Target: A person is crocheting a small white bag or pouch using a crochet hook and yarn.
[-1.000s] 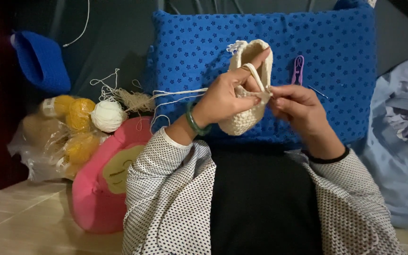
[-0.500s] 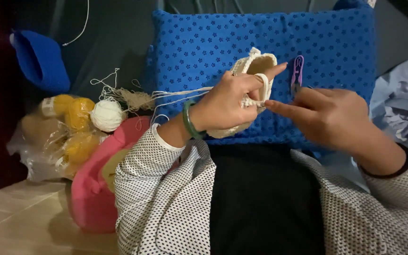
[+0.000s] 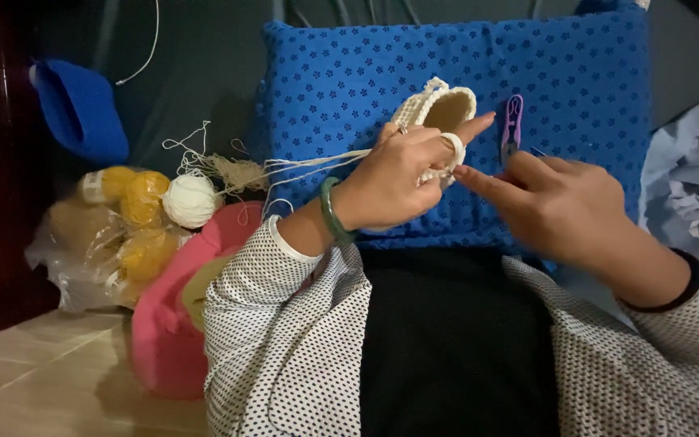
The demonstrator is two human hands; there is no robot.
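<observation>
Blue cushion (image 3: 349, 89), left hand (image 3: 394, 182) gripping crocheted bootie (image 3: 440, 109)

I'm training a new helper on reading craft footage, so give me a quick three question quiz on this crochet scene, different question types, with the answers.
1. True or false: the left hand holds the cream crocheted bootie.
2. Multiple choice: the purple thread snips lie on A) the pink cushion, B) the blue paw-print cushion, C) the floor tiles.
3. Short answer: what does the white yarn ball rest beside?

Key
1. True; yarn is looped over its index finger, and the right hand points its forefinger toward it.
2. B.
3. The yellow yarn balls in a clear plastic bag.
</observation>
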